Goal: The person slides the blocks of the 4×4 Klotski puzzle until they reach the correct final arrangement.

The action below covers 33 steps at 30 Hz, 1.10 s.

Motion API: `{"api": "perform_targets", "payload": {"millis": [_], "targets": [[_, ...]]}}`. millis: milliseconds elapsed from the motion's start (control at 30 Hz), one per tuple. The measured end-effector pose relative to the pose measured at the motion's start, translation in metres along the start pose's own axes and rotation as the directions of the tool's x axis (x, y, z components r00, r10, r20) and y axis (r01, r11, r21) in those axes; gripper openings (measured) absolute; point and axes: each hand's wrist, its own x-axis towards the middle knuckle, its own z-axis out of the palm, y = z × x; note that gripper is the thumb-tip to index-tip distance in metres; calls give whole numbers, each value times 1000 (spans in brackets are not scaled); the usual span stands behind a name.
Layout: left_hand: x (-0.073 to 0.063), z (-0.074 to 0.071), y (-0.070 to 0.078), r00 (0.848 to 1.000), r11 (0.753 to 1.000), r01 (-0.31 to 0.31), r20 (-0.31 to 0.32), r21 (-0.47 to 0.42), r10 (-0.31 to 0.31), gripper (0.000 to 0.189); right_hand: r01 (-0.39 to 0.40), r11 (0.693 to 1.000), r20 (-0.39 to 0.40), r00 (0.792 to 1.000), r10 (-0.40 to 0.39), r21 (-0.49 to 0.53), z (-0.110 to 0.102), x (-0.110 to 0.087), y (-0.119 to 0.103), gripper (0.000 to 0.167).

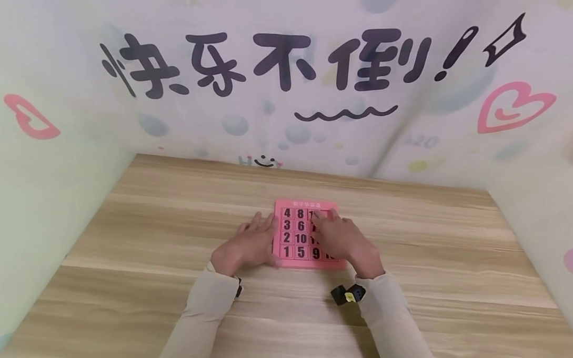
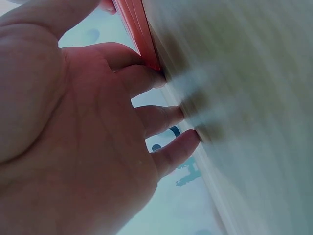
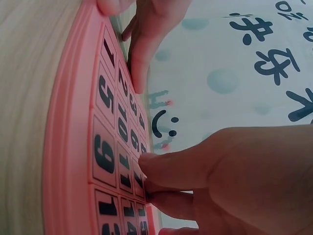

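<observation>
Head cam: pink plastic sq. number puzzle (image 1: 300, 238) w/ black-numbered tiles lies flat approx. mid-tabletop on the light wood-grain table (image 1: 142, 247), btwn the hands. Bare L hand (image 1: 249, 243) is spread along its left edge, thumb by the near corner, bracing w/o clenching; bare R hand (image 1: 343, 239) is over the right-side tiles, unclenched, fingertips on the far ones. L wrist cam: fingers reach down beside the puzzle's edge, tips at the tabletop, gaps btwn them. R wrist cam: R thumb tip nr no. 7, other fingers partly hidden.
</observation>
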Motion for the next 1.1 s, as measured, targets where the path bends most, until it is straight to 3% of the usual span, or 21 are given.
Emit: {"api": "perform_targets", "payload": {"millis": [1100], "targets": [[0,0,1,1000,1000,1,0,2,-1,102,-101,991,75,993,95,85,-7,-7,14,54]]}}
